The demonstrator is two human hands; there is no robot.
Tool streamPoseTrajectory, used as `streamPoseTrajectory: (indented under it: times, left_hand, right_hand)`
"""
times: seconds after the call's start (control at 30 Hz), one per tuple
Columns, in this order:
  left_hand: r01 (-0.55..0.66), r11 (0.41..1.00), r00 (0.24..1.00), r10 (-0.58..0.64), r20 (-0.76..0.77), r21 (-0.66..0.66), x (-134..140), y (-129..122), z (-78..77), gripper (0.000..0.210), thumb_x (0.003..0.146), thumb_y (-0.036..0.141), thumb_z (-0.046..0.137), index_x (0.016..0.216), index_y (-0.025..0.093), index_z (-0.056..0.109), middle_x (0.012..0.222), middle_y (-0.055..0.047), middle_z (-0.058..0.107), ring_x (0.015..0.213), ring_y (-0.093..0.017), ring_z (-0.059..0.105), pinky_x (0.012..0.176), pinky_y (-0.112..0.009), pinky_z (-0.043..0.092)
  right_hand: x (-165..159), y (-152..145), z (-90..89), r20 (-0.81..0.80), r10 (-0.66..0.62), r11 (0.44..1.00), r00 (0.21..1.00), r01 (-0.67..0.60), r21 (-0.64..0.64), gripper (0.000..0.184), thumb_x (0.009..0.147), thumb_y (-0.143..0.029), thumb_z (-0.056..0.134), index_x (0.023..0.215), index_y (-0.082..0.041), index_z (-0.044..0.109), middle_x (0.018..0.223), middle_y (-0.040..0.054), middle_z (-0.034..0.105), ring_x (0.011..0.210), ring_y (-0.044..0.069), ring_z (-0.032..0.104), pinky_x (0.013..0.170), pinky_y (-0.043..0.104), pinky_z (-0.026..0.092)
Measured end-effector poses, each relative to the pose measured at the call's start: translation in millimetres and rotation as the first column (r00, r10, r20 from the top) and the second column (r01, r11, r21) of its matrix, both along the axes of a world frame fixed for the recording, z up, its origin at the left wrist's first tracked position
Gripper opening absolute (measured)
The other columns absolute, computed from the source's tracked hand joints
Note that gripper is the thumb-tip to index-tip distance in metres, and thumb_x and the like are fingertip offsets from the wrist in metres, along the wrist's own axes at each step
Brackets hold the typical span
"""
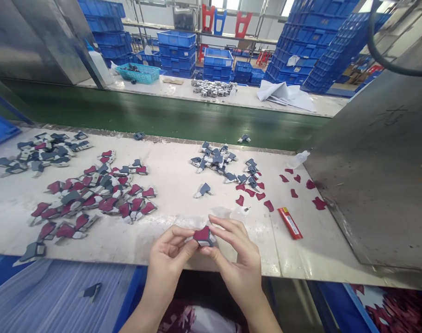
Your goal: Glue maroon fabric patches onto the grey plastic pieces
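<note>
Between both hands, above the front edge of the table, is a small grey and white plastic part (202, 236) with a dark red top face. My left hand (172, 249) pinches its left end between thumb and fingers. On its right side, the thumb and fingers of my right hand (237, 249) close on the same part. A single grey and white part (204, 190) lies just beyond my hands. Behind it sits a heap of similar grey parts (216, 158). Loose dark red pieces (250, 192) are scattered to the right, near a red and yellow packet (290, 223).
On the left lie a heap of red-topped parts (93, 194) and a grey heap (40, 152). A metal panel (377, 185) bounds the right side. A green conveyor belt (183, 118) runs behind the table. Blue bins (356, 300) stand below the front edge.
</note>
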State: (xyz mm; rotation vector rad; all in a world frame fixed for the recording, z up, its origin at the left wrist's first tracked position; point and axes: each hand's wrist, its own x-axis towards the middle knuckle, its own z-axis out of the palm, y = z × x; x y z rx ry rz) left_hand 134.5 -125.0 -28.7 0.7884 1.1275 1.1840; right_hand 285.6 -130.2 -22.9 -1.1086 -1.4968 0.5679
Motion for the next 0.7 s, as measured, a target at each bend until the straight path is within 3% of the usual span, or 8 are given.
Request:
streamPoseTrajectory:
  times: [0.13,0.3,0.5,0.7]
  left_hand:
    - [-0.109,0.987,0.976,0.129,-0.177,0.118,1.5,-5.3,8.7,0.021,0.072,0.025,0.081,0.079,0.019,0.062,0.095,-0.008,0.079,0.092,-0.026,0.075,0.083,-0.033,0.06]
    - [-0.189,0.965,0.907,0.243,-0.344,0.182,6.3,-12.0,19.1,0.027,0.073,0.022,0.08,0.093,0.023,0.063,0.096,-0.006,0.079,0.094,-0.026,0.074,0.084,-0.033,0.06]
    - [-0.155,0.953,0.937,0.226,-0.266,0.26,10.0,-13.6,21.2,0.041,0.072,0.015,0.08,0.107,0.024,0.059,0.094,-0.002,0.079,0.095,-0.021,0.074,0.092,-0.032,0.057]
    - [-0.174,0.953,0.929,0.243,-0.279,0.248,11.5,-11.6,20.1,0.042,0.071,0.017,0.081,0.107,0.023,0.06,0.092,-0.003,0.077,0.093,-0.022,0.073,0.091,-0.035,0.058]
  right_hand:
    - [0.8,-2.4,-4.4,-0.11,0.014,0.994,0.994,-0.026,-0.105,0.03,0.084,-0.017,0.071,0.112,-0.027,0.071,0.106,0.0066,0.073,0.095,0.021,0.069,0.082,0.037,0.059]
    - [-0.8,-4.7,-9.3,-0.312,0.068,0.952,0.948,-0.155,-0.264,0.025,0.086,-0.025,0.069,0.111,-0.025,0.072,0.096,0.0054,0.074,0.081,0.018,0.071,0.073,0.031,0.061]
    - [-4.4,-2.6,-11.5,-0.456,0.029,0.897,0.889,-0.224,-0.381,0.022,0.087,-0.03,0.068,0.108,-0.024,0.073,0.098,0.0062,0.076,0.088,0.021,0.073,0.081,0.036,0.061]
    - [-6.2,0.2,-11.5,-0.5,0.031,0.906,0.865,-0.236,-0.351,0.022,0.086,-0.029,0.069,0.106,-0.024,0.073,0.101,0.0081,0.076,0.09,0.023,0.074,0.083,0.039,0.061]
